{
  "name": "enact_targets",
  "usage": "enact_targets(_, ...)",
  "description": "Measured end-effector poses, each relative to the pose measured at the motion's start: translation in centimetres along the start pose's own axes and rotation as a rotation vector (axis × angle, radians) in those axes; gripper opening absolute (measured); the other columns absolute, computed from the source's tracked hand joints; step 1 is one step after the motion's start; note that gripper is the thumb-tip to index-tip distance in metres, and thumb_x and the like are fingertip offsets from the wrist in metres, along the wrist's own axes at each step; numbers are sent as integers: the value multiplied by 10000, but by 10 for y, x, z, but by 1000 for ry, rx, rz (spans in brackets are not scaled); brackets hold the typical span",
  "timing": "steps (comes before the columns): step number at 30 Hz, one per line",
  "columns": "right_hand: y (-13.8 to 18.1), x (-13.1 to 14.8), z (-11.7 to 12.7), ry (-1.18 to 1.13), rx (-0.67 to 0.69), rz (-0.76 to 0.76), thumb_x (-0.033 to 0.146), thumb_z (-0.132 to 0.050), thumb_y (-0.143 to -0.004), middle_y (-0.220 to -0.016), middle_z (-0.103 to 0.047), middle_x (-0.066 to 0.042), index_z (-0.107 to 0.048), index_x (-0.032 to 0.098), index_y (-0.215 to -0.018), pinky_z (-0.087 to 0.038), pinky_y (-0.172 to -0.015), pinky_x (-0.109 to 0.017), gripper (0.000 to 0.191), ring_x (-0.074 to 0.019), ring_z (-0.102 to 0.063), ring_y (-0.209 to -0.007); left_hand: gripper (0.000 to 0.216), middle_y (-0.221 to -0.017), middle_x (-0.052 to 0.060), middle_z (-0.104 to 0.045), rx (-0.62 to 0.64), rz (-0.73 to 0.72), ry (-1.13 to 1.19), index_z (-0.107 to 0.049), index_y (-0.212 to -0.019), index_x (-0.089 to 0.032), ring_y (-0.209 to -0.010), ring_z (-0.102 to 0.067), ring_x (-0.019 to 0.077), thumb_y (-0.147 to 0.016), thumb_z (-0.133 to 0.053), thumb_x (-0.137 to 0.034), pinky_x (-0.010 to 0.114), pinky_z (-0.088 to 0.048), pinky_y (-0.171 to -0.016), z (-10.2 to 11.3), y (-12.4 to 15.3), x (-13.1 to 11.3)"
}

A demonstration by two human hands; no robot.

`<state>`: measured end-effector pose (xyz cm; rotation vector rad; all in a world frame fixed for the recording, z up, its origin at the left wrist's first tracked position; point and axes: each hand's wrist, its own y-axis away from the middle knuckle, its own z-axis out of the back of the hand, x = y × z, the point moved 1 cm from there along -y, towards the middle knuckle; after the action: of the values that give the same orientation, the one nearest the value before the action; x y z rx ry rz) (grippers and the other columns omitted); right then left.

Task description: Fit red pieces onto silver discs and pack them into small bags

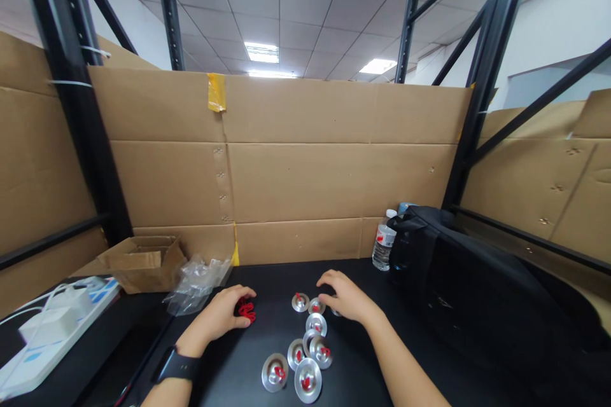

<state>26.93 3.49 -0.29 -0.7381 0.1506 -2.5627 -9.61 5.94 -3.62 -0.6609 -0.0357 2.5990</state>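
Several silvery metal discs with raised middles and red bits at their centres, resembling small cymbals, lie on the black table. The nearest disc (308, 381) is at the front, with another disc (275, 372) to its left. Some discs overlap in the middle of the group. My left hand (223, 313), left of the discs, has its thumb and fingers around a bundle of red cord (247, 310). Over the far right end of the group, my right hand (351, 299) has its fingers apart. Its thumb is beside a disc (316, 306), and another disc is partly hidden beneath the hand.
Behind the left hand are a crumpled clear plastic bag (198, 283) and an open cardboard box (143, 264). A power strip (57, 337) with plugs lies far left. A water bottle (384, 241) and a large black bag (477, 305) stand right. A cardboard wall (296, 184) closes the back.
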Motion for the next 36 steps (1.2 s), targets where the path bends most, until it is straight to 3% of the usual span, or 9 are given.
enact_targets(6,-3,33,-34,32,66,132,414,-570,-949,-1367,-618,-58,-706,342,-1173,-371,-1042,-493,272,-305,-525,-1249,385,-1020,60,-724,-28,-4,25,-717,-1080,-210,-981,-655,250,-698,-730,-261,344,-464,-912,0,0,3)
enact_targets(10,-5,38,-45,57,44,144,347,-547,-964,-1232,-706,-38,-712,323,-1154,-403,-993,-448,253,-266,-598,-1123,404,-1094,74,-711,-91,-19,17,-713,-1111,-223,-1035,-636,267,-719,-752,-314,366,-452,-950,2,0,-3)
enact_targets(15,-11,36,-46,-147,-69,160,238,-546,-936,-1227,-709,-72,-714,267,-1199,-459,-1012,-400,314,-245,-637,-1141,260,-1086,72,-723,-157,-121,156,-729,-1068,-236,-1016,-655,242,-887,-613,-383,332,-482,-921,-1,-2,-44)
enact_targets(18,-15,40,-51,-411,-172,151,218,-641,-842,-1208,-704,-96,-719,234,-1191,-561,-847,-340,358,-227,-719,-985,252,-1020,61,-747,-168,-159,302,-726,-1065,-236,-954,-681,217,-932,-557,-365,295,-502,-883,-13,-4,-75)
enact_targets(22,-16,51,-60,-618,-263,128,245,-727,-772,-1172,-696,-105,-736,223,-1143,-586,-697,-309,372,-214,-759,-815,225,-1039,63,-748,-274,-173,429,-709,-1068,-229,-972,-680,219,-914,-597,-349,293,-500,-893,-28,-7,-97)
enact_targets(27,-12,63,-57,-628,-291,176,242,-818,-699,-1113,-714,-82,-749,242,-1083,-578,-691,-309,390,-214,-754,-787,181,-908,54,-745,-322,-152,511,-712,-955,-202,-857,-673,209,-892,-626,-349,288,-504,-813,-30,-10,-97)
enact_targets(30,-9,68,-50,-552,-292,217,266,-846,-696,-1170,-704,-81,-722,280,-1156,-577,-726,-321,477,-227,-728,-892,175,-832,49,-722,-302,-168,493,-702,-872,-188,-801,-645,195,-895,-605,-332,273,-491,-770,-28,-8,-98)
enact_targets(33,-5,74,-42,-473,-246,267,341,-861,-710,-1285,-664,-92,-693,316,-1239,-577,-811,-356,556,-269,-671,-1081,142,-776,39,-701,-308,-181,466,-689,-820,-180,-765,-626,185,-866,-580,-260,260,-483,-743,-29,-5,-102)
enact_targets(36,-2,79,-37,-455,-179,313,356,-858,-721,-1168,-709,-67,-715,307,-1194,-561,-872,-365,497,-251,-676,-1033,93,-704,21,-681,-331,-163,413,-669,-738,-180,-714,-618,178,-775,-583,-179,252,-473,-712,-28,-3,-105)
